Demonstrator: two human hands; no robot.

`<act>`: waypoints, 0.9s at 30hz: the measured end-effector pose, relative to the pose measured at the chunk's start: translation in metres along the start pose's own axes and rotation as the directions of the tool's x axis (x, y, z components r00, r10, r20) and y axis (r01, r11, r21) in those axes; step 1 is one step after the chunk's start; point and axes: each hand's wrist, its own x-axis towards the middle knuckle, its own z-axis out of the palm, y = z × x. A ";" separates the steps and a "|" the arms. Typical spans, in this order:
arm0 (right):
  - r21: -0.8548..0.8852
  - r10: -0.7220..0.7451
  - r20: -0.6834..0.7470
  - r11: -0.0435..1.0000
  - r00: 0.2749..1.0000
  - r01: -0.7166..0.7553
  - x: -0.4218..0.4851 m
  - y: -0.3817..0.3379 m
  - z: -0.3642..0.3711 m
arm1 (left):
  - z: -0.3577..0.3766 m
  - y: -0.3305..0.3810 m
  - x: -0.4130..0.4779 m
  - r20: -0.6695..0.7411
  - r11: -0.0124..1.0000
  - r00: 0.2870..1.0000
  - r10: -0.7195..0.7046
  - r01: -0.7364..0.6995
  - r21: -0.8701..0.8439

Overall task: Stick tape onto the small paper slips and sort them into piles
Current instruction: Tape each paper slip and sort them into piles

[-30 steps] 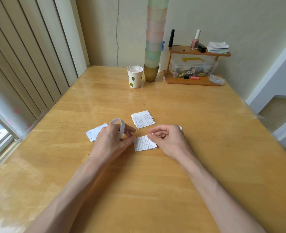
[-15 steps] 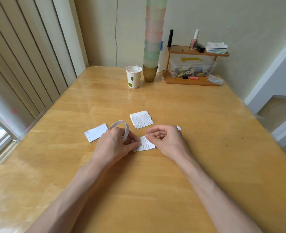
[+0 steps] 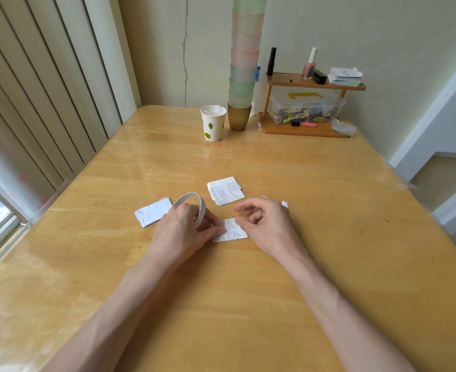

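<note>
One printed slip (image 3: 233, 233) at centre frame, flat on bench (image 3: 342, 210), touched by left hand (image 3: 183, 232) gripping tape roll (image 3: 202, 208); right hand (image 3: 268, 226) curled beside it, grip unclear. Pull tape taut, press flat.

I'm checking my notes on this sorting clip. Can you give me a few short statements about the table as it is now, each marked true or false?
1. The left hand holds the tape roll. True.
2. The printed slip between the hands lies on top of a pile. False: it lies alone, flat on the table.
3. A pile of printed slips lies just beyond the hands. True.
4. The blank-faced pile lies to the right of the right hand. False: it lies to the left of the left hand.
5. The paper cup stands upright at the far end of the table. True.
</note>
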 end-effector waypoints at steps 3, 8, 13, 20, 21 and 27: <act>-0.027 -0.033 0.008 0.999 0.999 0.033 -0.002 -0.002 0.000 | 0.000 -0.001 0.000 0.001 1.000 1.000 0.001 -0.001 -0.009; -0.229 -0.114 0.094 0.964 0.989 0.133 -0.005 -0.007 -0.001 | 0.000 -0.001 -0.001 -0.029 1.000 0.999 0.021 -0.021 -0.009; -0.265 -0.113 0.128 0.954 0.985 0.143 -0.005 -0.004 -0.008 | -0.001 0.000 -0.004 -0.066 0.999 0.996 0.053 -0.053 0.014; -0.188 -0.106 0.171 0.972 0.980 0.138 -0.006 0.001 -0.019 | -0.001 0.004 -0.005 -0.049 0.998 0.998 0.039 -0.037 0.042; -0.131 -0.089 0.156 0.985 0.984 0.110 -0.006 0.000 -0.019 | -0.002 0.005 -0.006 -0.046 0.999 0.998 0.038 -0.036 0.034; 0.377 -0.029 0.105 0.926 0.994 -0.013 -0.004 -0.006 -0.025 | -0.010 0.014 -0.004 0.013 0.963 0.996 -0.089 0.090 -0.253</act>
